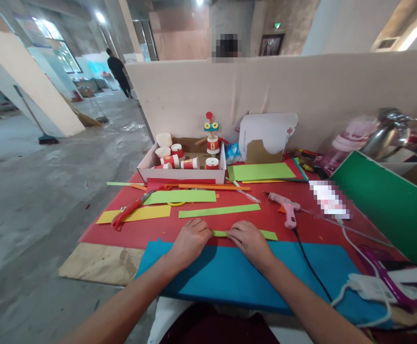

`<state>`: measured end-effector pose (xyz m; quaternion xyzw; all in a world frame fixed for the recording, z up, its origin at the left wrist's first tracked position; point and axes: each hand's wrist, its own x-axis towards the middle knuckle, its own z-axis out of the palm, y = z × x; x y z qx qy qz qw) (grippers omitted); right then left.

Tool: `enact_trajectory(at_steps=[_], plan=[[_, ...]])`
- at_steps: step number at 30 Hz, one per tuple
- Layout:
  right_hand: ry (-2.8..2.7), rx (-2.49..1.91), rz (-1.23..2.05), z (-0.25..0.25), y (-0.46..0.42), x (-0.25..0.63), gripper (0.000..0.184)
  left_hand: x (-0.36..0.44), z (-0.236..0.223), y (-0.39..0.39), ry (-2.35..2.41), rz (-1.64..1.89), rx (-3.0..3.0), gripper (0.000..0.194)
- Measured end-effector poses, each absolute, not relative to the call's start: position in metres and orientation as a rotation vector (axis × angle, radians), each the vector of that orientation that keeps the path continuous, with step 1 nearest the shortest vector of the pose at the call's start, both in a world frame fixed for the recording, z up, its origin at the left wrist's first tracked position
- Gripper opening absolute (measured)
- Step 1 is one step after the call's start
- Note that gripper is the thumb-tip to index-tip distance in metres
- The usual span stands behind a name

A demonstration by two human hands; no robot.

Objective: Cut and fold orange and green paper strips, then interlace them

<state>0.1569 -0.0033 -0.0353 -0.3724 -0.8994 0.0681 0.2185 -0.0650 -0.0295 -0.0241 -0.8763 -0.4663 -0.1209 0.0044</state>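
Note:
Both of my hands hold a narrow light-green paper strip above the near edge of the red table covering. My left hand has its fingers bent together at the strip's left part and hides that end. A short way to the right, my right hand pinches the strip, whose right end sticks out past the fingers. Beyond them lies another green paper strip. A wider green paper piece and a yellow paper piece are at the left, with red-handled scissors across them.
A pink glue gun with a black cord lies to the right. Blue board covers the near edge. Behind stands a white box of red paper cups and a cup figure. A green panel rises at right.

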Motion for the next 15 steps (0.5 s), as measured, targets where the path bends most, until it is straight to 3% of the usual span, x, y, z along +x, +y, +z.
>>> enact_trajectory(at_steps=[4, 15], plan=[[-2.351, -1.023, 0.315, -0.038, -0.008, 0.162, 0.03, -0.065, -0.02, -0.031, -1.481, -0.352, -2.771, 0.029], [-2.436, -1.135, 0.176, -0.03, -0.024, 0.174, 0.03, -0.066, -0.019, -0.027, -1.41, -0.369, -2.842, 0.03]])
